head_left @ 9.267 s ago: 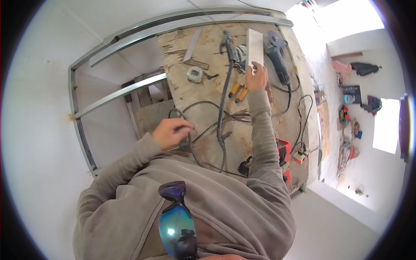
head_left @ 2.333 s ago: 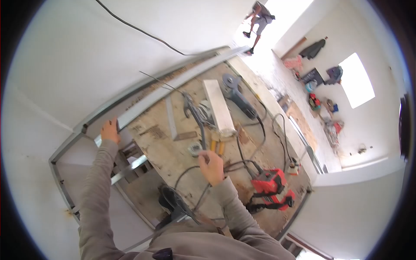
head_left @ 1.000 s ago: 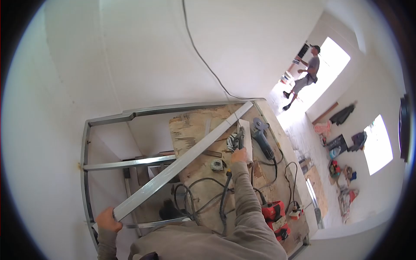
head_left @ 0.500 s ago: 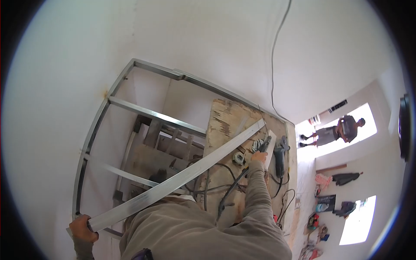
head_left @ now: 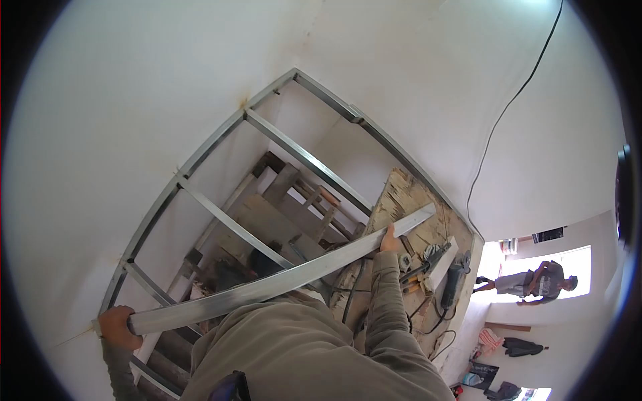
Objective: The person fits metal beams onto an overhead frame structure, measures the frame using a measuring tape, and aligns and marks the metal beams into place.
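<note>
A long silvery metal profile [head_left: 267, 289] lies diagonally in front of my body. My left hand [head_left: 120, 327] is closed round its lower left end, beside the corner of the metal frame [head_left: 217, 137]. Near the other end, my right hand [head_left: 388, 239] grips the profile's edge, above the worn plywood board [head_left: 401, 194]. To the right of my right hand, a welding electrode holder [head_left: 421, 269] rests on the board beside a pale rectangular bar [head_left: 443, 262]. An angle grinder [head_left: 455, 284] lies farther right.
Metal crossbars [head_left: 307, 160] span the frame, with a wooden structure [head_left: 284, 184] below them. A black cable [head_left: 511, 100] hangs along the wall. Another person [head_left: 545, 281] stands by a bright opening at the right. Dark clothing [head_left: 521, 347] hangs nearby.
My right hand has left the electrode holder and taken hold of the profile. My left hand still holds its end. The view has turned, and the frame appears rotated clockwise.
</note>
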A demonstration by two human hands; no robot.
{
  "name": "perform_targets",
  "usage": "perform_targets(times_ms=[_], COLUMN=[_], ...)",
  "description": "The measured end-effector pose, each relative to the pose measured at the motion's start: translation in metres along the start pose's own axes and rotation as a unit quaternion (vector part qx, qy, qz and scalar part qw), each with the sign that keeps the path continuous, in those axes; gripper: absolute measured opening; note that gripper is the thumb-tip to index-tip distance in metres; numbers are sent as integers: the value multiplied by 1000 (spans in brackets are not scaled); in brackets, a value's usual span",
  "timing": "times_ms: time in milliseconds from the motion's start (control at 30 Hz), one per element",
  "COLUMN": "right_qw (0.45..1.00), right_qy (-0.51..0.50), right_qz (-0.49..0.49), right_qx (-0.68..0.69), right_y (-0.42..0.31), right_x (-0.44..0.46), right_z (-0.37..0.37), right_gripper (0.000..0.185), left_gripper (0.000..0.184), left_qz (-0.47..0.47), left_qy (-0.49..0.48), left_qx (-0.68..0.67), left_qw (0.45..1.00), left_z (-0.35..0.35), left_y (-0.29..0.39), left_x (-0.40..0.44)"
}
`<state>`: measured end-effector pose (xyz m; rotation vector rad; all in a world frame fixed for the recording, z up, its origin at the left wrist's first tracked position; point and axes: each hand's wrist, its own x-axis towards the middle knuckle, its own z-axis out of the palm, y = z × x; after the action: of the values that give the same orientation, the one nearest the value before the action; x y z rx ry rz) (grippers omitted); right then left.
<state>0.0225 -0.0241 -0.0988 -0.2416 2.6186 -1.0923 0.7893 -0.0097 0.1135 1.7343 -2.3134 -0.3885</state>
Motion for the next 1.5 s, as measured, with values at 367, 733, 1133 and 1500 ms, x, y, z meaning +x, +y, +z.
perform_targets(times_ms=[367,733,1133,1500], right_qw=[994,931,915,892], right_qy=[-27,-188,-388,-419], right_qz=[-47,-123,12,36], right_qx=[96,288,111,166], right_y=[-64,-151,-269,-274], right_x=[-32,-89,-197,-161], right_z=[-1,199,278,362], right_gripper=[60,51,55,51], left_gripper=[28,37,50,53], left_qz=[-31,-237,-340,-399], left_qy=[26,78,100,81], left_qx=[20,57,3,8], left_qw=[999,967,935,913], left_z=[39,74,121,127], left_y=[-33,-93,-93,-105], left_x=[-3,-126,-154,-100])
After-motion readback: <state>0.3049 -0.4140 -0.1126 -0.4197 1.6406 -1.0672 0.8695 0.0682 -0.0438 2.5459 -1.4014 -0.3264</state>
